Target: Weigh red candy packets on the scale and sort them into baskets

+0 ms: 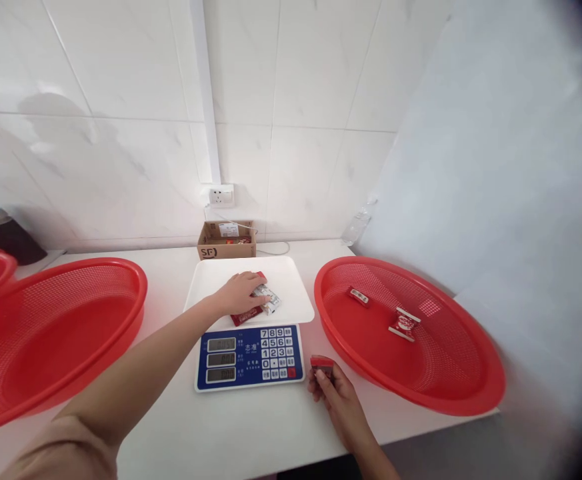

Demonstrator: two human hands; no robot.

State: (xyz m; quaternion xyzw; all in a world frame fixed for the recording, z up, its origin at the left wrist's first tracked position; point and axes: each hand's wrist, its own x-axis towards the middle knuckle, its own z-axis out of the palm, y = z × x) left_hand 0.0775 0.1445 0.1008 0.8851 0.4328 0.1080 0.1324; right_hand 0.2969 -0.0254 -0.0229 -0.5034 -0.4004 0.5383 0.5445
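Note:
On the white pan (pixel 291 280) of a digital scale, my left hand (pixel 239 293) closes over several small wrapped packets. A silver-white packet (pixel 271 300) sticks out by its fingers, and a dark red packet (pixel 245 317) shows beneath the palm. How many lie under the hand is hidden. Below the pan is the scale's blue panel (pixel 251 370) with number keys and displays. To the right of that panel, my right hand (pixel 338 397) pinches a red packet (pixel 322 363) above the table.
At right, a red plastic basket (pixel 405 393) holds a small red packet (pixel 359 296) and a red-and-white packet (pixel 405 325). Another red basket (pixel 138 287) stands at left. Behind the scale are a cardboard box (pixel 228 251), a cable and a wall socket (pixel 221 196).

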